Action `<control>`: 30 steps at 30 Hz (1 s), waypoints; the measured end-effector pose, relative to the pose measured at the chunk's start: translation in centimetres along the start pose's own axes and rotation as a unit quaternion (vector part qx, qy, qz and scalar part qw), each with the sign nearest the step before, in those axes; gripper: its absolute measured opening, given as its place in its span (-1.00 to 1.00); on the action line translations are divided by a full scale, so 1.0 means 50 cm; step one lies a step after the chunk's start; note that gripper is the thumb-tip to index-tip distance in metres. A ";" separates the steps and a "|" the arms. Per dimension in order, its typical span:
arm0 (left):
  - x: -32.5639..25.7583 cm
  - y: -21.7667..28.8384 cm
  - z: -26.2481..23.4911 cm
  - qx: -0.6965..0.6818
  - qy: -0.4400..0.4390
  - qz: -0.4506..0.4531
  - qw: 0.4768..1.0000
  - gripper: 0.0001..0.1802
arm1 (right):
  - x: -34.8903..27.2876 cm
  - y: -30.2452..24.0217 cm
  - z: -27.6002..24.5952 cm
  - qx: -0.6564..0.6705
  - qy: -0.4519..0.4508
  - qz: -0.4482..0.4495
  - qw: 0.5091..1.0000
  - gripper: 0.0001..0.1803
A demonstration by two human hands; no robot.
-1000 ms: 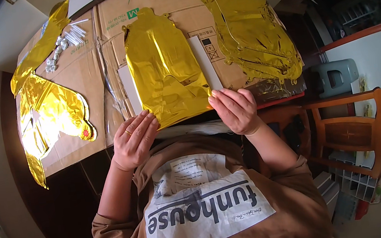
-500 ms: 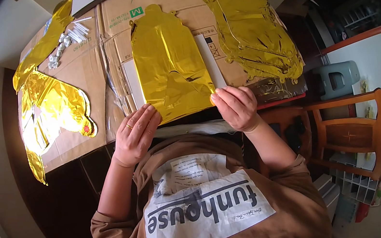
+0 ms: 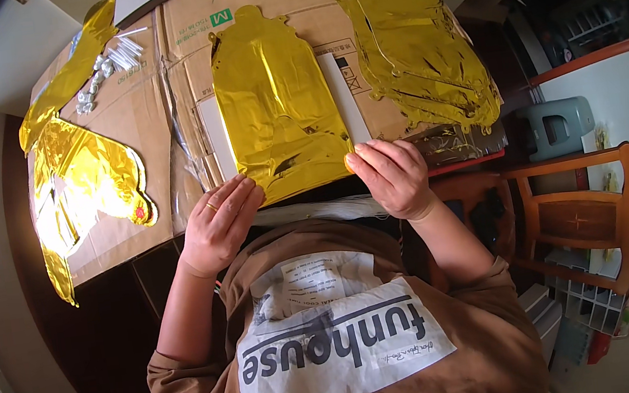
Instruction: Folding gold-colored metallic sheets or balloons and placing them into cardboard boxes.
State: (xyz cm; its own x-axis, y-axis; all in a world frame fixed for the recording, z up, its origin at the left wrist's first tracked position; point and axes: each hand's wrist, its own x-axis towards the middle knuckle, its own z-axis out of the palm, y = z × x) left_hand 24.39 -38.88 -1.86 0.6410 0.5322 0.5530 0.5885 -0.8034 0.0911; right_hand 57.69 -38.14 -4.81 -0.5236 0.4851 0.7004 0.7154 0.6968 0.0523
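A flat gold foil balloon lies in front of me over a white board, its near edge at the edge of the cardboard. My left hand pinches the balloon's near left corner between thumb and fingers; a ring shows on one finger. At the near right corner my right hand grips the foil the same way. The foil between the two hands is slightly creased. My fingertips partly cover both corners.
Cardboard covers the table. More gold foil balloons are stacked at the right, and a shiny gold foil piece lies at the left. White tubes and small silvery pieces lie at the far left. A wooden chair stands right.
Both hands keep hold of the balloon's near corners. The foil's creases near the hands have shifted a little, and the whole view has moved slightly.
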 end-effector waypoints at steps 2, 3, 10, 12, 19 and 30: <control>0.003 -0.003 -0.005 0.001 -0.003 0.002 1.000 -0.67 | 0.013 0.001 -0.003 0.007 -0.009 0.002 1.000 -0.77; 0.003 -0.003 -0.007 0.002 -0.003 0.002 1.000 -0.67 | 0.022 0.001 -0.006 0.012 -0.013 0.003 1.000 -0.77; -0.003 0.000 -0.010 0.011 0.003 0.002 1.000 -0.67 | 0.033 -0.009 -0.015 -0.006 -0.024 -0.008 1.000 -0.77; -0.002 -0.001 -0.010 0.016 0.011 0.004 1.000 -0.67 | 0.028 -0.005 -0.008 -0.019 -0.016 -0.024 0.999 -0.77; 0.004 -0.010 -0.010 0.041 0.045 0.000 0.998 -0.68 | 0.067 0.022 -0.011 -0.016 0.002 -0.077 0.997 -0.75; -0.026 0.007 0.014 0.005 0.073 -0.025 0.997 -0.59 | 0.073 0.005 -0.007 -0.038 -0.049 -0.069 0.996 -0.72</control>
State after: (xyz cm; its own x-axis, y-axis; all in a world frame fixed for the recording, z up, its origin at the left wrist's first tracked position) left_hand 24.14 -39.67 -3.12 0.5322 0.5271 0.6625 0.6243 -0.7729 0.1135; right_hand 56.13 -36.37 -2.02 -0.6591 0.4388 0.6108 0.6641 0.7207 0.1989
